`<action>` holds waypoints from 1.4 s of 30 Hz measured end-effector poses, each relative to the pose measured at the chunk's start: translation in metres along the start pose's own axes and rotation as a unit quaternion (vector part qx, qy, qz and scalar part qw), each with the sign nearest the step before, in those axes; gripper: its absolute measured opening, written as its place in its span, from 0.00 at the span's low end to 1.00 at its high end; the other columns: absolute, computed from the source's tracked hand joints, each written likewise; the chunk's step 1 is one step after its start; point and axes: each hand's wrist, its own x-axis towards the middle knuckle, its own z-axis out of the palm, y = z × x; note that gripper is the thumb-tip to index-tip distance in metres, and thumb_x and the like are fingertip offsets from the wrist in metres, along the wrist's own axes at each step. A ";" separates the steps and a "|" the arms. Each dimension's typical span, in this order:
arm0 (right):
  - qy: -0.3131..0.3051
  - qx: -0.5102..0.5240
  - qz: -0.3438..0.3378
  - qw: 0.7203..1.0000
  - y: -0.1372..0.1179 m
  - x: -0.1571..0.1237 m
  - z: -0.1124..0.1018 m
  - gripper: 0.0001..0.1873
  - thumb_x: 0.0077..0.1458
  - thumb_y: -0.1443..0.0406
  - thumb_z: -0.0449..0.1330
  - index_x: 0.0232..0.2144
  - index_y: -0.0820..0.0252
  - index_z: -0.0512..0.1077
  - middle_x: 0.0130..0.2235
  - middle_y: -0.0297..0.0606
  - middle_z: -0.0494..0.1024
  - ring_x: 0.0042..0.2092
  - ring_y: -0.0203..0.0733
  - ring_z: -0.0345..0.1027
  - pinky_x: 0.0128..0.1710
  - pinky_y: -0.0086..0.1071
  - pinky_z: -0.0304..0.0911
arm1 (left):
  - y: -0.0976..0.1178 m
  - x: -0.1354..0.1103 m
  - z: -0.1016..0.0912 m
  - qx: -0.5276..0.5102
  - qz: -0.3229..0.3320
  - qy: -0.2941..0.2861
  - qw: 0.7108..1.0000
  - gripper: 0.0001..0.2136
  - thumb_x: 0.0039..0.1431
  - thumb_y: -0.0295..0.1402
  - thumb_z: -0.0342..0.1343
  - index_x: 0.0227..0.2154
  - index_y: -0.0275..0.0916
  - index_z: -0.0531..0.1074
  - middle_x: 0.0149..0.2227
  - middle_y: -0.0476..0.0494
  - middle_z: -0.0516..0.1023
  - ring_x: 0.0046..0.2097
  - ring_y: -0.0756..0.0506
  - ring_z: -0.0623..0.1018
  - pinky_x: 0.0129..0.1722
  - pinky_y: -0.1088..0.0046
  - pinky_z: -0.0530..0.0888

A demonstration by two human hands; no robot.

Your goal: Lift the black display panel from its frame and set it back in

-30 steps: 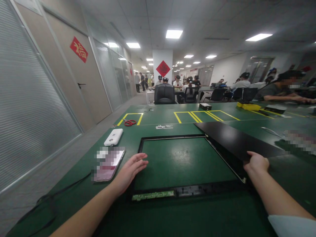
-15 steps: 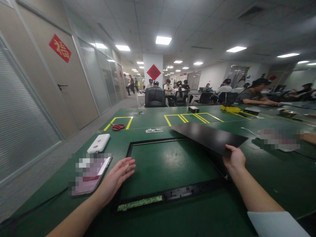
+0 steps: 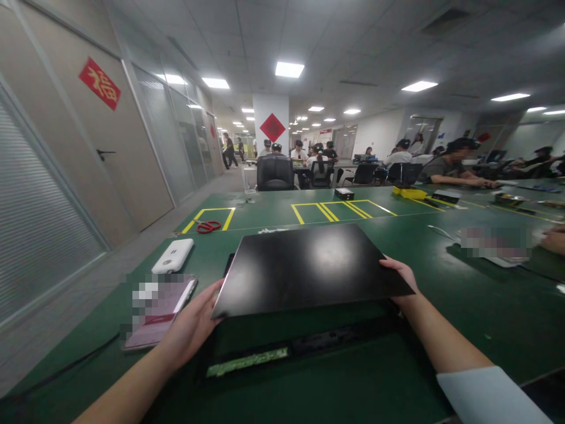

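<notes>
A flat black panel (image 3: 309, 265) hovers level over a black rectangular frame (image 3: 335, 337) that lies on the green table (image 3: 485, 318). My left hand (image 3: 194, 324) grips the panel's near left corner, fingers under its edge. My right hand (image 3: 399, 280) holds its right edge, thumb on top. Most of the frame is hidden beneath the panel; only its near bar with a green circuit strip (image 3: 247, 362) shows.
A phone (image 3: 159, 312) and a white power bank (image 3: 172, 255) lie left of the frame, with a black cable (image 3: 66, 371) trailing off. Red scissors (image 3: 207, 226) sit in a yellow-taped box farther back. Several people work at tables behind; another person's hand (image 3: 554, 238) is at far right.
My right hand swung the black panel from the right side over the frame. My left hand left the table beside the frame and took hold of the panel's left corner.
</notes>
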 end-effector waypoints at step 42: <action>0.034 -0.224 -0.044 0.973 0.019 0.014 -0.010 0.23 0.35 0.71 0.70 0.39 0.58 0.78 0.31 0.35 0.82 0.33 0.41 0.76 0.34 0.30 0.71 | 0.001 -0.006 -0.002 0.026 -0.006 0.011 1.000 0.40 0.44 0.26 0.67 0.58 0.50 0.55 0.45 0.43 0.81 0.42 0.35 0.83 0.43 0.57 0.78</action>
